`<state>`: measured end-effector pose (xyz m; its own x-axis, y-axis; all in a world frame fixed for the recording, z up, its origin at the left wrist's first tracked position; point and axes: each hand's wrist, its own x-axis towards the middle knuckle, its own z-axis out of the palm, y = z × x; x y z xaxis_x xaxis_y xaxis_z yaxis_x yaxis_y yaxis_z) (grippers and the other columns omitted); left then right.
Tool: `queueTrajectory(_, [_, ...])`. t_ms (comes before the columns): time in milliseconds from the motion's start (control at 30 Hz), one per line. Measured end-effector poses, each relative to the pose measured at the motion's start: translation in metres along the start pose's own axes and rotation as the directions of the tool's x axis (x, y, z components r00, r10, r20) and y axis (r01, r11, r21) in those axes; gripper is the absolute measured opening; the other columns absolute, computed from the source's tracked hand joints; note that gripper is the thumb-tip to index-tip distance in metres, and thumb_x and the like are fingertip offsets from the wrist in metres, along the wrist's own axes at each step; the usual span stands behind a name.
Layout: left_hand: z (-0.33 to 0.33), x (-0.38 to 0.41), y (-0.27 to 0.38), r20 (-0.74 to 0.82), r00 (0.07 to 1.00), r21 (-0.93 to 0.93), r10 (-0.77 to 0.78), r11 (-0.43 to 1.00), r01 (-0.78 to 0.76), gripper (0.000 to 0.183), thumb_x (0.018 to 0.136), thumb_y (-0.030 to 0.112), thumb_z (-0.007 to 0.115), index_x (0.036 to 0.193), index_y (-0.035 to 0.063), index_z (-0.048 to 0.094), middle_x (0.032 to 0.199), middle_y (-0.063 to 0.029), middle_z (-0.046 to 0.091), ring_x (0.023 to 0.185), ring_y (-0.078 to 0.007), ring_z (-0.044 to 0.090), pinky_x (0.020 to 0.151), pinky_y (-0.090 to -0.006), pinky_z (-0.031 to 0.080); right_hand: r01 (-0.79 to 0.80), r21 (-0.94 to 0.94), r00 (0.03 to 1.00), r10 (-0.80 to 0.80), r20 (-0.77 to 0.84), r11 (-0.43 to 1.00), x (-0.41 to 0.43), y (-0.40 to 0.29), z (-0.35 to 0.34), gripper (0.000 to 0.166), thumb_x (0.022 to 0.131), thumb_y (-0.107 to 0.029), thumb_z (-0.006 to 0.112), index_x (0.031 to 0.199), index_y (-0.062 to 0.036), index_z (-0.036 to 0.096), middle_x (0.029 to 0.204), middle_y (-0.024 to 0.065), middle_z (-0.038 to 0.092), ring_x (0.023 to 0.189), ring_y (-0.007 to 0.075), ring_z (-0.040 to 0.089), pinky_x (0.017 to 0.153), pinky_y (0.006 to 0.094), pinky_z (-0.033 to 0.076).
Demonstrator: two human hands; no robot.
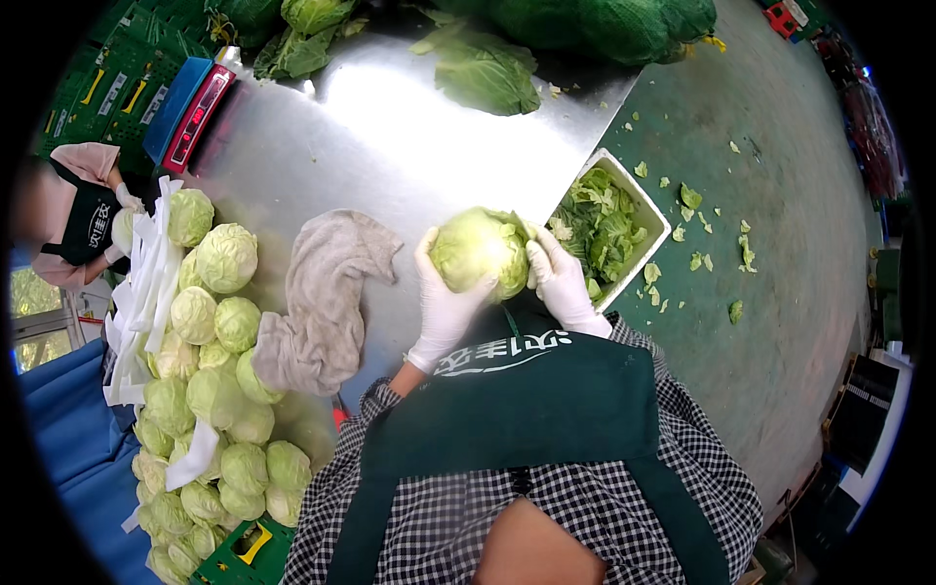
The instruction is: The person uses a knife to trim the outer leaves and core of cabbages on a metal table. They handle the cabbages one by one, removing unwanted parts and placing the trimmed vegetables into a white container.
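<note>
A pale green cabbage head (475, 252) is held in front of my apron, over the near edge of the metal table. My left hand (450, 303), in a white glove, cups it from the left and below. On its right side, my gloved right hand (559, 274) pinches an outer leaf (521, 228) at the cabbage's edge. Just beyond that hand, a white foam box (643, 252) stands lower than the tabletop, with loose green leaves (603, 219) in it. A crumpled grey-beige cloth (329, 292) lies on the table to the left.
Many trimmed cabbages (219, 395) are piled at the left beside white strips (150, 270). A digital scale (194, 117) stands at the far left. Green net sacks (599, 25) and a large leaf (486, 69) lie at the back. Leaf scraps (691, 196) litter the floor. A co-worker (80, 212) holds a cabbage.
</note>
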<state>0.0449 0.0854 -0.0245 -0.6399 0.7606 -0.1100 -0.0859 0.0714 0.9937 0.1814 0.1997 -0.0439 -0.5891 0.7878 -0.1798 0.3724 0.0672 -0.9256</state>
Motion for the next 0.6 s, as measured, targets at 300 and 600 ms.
queueTrajectory(300, [-0.004,-0.002,-0.01,0.014,1.0,-0.074,0.01,0.997,-0.009,0.094,0.072,0.017,0.083,0.142,0.0068,0.022,0.134,-0.0152,0.033,0.126,-0.0252,0.038,0.105,-0.0378,0.04,-0.166,0.4,0.983,0.12,0.138,0.901,0.009,-0.007,-0.021,0.042,0.102,-0.026,0.049,0.139,-0.0075,0.048,0.06,-0.0036,0.05,0.045,0.0033,0.039,0.041,0.0165,0.033])
queueTrajectory(600, [-0.051,0.035,0.042,0.359,0.93,0.496,0.078,0.828,-0.261,0.091,0.068,0.036,0.082,0.14,0.0022,0.037,0.137,-0.0179,0.041,0.128,-0.0282,0.041,0.109,-0.0378,0.035,0.33,0.022,0.943,-0.331,0.03,0.944,-0.009,-0.023,0.007,0.035,0.097,-0.024,0.059,0.129,-0.0098,0.059,0.073,-0.0042,0.058,0.059,0.005,0.051,0.056,0.0191,0.042])
